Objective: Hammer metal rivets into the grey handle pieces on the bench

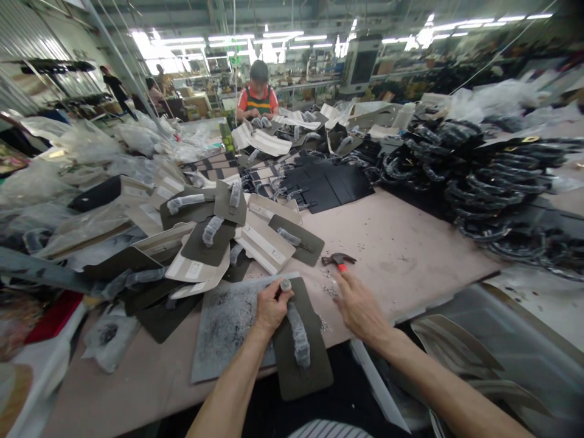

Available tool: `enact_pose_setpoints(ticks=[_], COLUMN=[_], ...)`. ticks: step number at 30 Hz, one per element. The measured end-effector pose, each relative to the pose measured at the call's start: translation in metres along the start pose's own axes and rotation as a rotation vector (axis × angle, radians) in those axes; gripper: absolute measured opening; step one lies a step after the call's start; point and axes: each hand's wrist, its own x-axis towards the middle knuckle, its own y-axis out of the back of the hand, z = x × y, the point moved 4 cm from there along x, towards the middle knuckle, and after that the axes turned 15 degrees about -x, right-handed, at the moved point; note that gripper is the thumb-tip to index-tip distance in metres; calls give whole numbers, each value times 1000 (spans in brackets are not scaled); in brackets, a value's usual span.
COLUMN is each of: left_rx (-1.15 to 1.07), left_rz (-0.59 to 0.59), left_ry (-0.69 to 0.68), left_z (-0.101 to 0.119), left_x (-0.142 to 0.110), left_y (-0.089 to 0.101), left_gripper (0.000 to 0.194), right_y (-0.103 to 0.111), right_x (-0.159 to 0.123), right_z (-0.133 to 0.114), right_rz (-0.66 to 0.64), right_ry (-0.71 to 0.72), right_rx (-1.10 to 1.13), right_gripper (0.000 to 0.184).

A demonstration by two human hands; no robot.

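My left hand [272, 307] is closed around a short metal punch [285, 285], seen from its round top end. The punch stands over the upper part of a dark olive bag panel [314, 359], which carries a handle wrapped in clear plastic [298, 334]. Under the panel's left side lies a scuffed grey slab [219, 331]. To the right, my right hand [360, 307] is closed on the red grip of a claw hammer [338, 260], its head low over the table. Small metal bits [329, 286] are scattered beside the hand. The punch's lower end is hidden.
Olive and beige panels with wrapped handles [207, 237] are heaped to the left. Black panels [333, 182] lie behind, and a pile of black wrapped handles [483, 176] stands at right. Across the table [387, 237] a co-worker [258, 97] sits. A translucent bin [511, 322] is at lower right.
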Motion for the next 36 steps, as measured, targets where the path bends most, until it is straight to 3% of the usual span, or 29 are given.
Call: enact_pose_setpoints(ticks=[2,4,6,8,11,14,18,21,24,27,31,36], left_rx=[-8,-21,-41,-84,-192,-242,-212,-219,-245,-336,-471,-391], left_rz=[14,30,43,96,270,347,386,349,249,202,147,53], left_ry=[8,25,47,73,119,78,-67,-113,-55,50,147,179], left_z=[-2,-2,-2,-2,0,19,70,94,79,40,0,-10], left_x=[0,0,1,2,7,14,19,19,19,20,21,17], left_y=[1,0,-1,0,7,20,47,53,39,18,-3,-8], left_gripper=[13,13,13,17,20,21,26,25,21,21,29,19], right_y=[15,22,20,14,13,27,48,46,26,3,-17,-23], right_x=[-8,-17,-22,-24,-25,-16,10,20,18,12,5,-8], right_z=[-42,-79,-102,-116,-129,-130,-109,-91,-85,-89,-94,-89], right_rz=[69,29,-11,10,112,148,27,-84,-154,-141,-137,-103], right_ry=[379,694,840,856,786,593,247,77,-41,-90,-133,-101], right_rx=[63,70,2,-87,-148,-187,-207,-73,59,168,281,407], right_gripper=[57,52,35,21,13,10,13,21,30,26,36,44])
